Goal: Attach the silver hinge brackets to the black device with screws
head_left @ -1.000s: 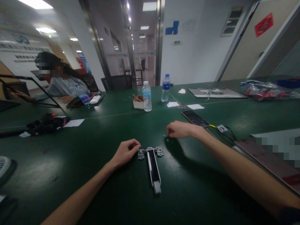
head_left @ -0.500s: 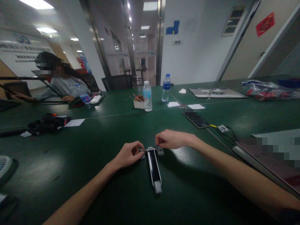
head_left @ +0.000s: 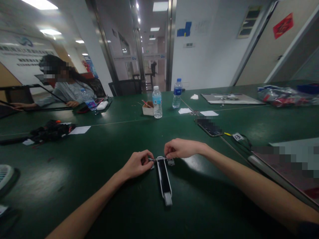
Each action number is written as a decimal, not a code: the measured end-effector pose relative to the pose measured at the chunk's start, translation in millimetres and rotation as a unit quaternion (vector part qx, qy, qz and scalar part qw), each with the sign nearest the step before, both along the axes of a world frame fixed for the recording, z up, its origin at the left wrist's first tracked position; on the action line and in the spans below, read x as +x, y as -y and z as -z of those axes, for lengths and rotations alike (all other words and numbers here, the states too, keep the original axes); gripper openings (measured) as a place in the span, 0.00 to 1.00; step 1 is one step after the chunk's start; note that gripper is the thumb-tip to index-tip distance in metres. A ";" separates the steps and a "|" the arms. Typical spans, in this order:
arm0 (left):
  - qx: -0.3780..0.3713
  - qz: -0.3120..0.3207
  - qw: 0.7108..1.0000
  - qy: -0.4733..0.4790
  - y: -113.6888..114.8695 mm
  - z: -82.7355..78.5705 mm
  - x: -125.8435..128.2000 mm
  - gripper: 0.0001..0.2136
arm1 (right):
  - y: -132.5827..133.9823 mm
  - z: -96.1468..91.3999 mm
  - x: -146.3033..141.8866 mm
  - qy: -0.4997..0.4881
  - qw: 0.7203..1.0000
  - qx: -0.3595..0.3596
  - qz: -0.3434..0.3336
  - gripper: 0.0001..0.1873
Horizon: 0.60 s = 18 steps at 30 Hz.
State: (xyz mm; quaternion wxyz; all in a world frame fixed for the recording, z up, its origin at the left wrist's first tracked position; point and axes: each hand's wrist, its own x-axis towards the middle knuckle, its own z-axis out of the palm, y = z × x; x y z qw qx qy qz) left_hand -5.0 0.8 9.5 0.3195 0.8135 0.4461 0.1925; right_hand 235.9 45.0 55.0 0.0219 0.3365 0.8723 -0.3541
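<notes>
A long, narrow white-framed piece with a dark face (head_left: pixel 163 177) lies on the dark green table in front of me. Its near end carries a pale block (head_left: pixel 168 199). Across its far end runs a thin metal crosspiece, with a small grey metal bracket (head_left: pixel 171 162) on the right side. My left hand (head_left: pixel 138 163) is closed in a pinch at the crosspiece's left end, where a grey part shows beneath the fingers. Over the right side, my right hand (head_left: pixel 178 148) has thumb and fingers pinched at the crosspiece; the fingertips partly hide the contact.
Ahead stand two water bottles (head_left: pixel 157 103) (head_left: pixel 177 94) and a small open box (head_left: pixel 148 109). A phone (head_left: pixel 208 126) with a cable lies right, near a laptop (head_left: pixel 281 172). Black gear (head_left: pixel 51 131) lies left. Another person (head_left: pixel 67 84) sits across the table.
My right hand has shifted slightly left along the crosspiece, its fingertips a little lower. My left hand and the long piece look nearly unmoved.
</notes>
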 end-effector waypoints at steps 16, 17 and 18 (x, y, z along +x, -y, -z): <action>-0.002 0.001 1.000 -0.002 -0.1 0.0 -0.9 0.09 | 0.4 -8.5 4.1 -0.006 1.000 0.026 0.010 0.10; -0.004 0.000 1.000 -0.004 0.1 -0.5 -0.8 0.09 | -0.9 -12.3 7.6 0.007 0.998 0.048 0.027 0.11; -0.004 0.000 1.000 -0.005 0.4 -1.1 -0.6 0.09 | -2.7 -15.7 11.9 0.026 0.996 0.074 0.047 0.11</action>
